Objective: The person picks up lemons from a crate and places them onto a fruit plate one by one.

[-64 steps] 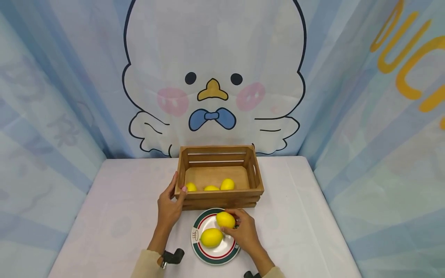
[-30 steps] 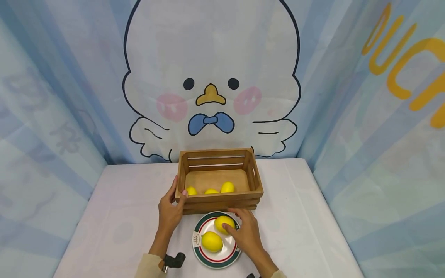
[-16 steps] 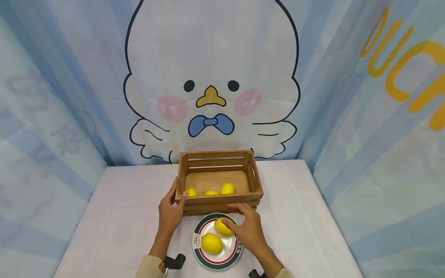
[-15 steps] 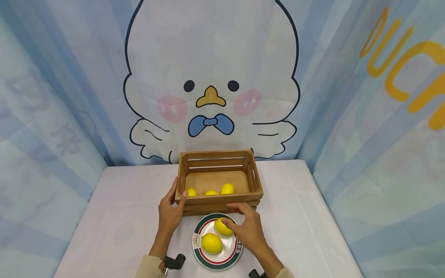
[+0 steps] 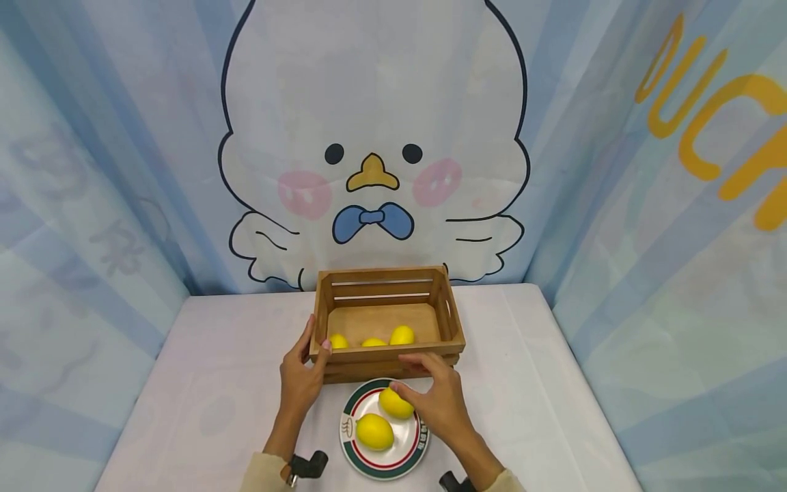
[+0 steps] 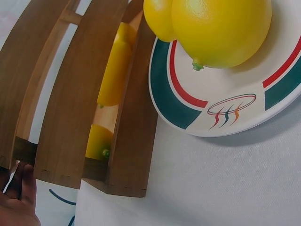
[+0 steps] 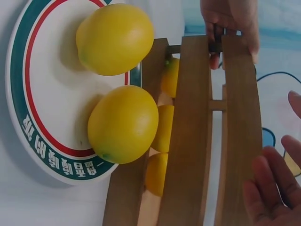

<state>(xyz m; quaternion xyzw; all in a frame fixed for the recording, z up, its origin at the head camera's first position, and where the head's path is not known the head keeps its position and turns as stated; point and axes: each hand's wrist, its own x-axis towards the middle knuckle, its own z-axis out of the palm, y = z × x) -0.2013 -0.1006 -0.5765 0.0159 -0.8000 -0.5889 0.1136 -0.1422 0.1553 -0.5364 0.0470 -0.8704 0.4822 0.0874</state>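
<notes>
Left hand [image 5: 299,380] grips crate [image 5: 393,357]; right hand [image 5: 438,403], fingers relaxed, just beside plated lemon [image 5: 395,403].

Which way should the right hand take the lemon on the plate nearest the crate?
Probably from above and the right, fingers across the middle of the far lemon. The crate blocks the far side, the other lemon the near left. The right hand is already over it.

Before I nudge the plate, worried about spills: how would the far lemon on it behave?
The far lemon is rounded and sits loose on the smooth, shallow-rimmed plate, so it would probably roll. The right hand beside it might block it.
</notes>
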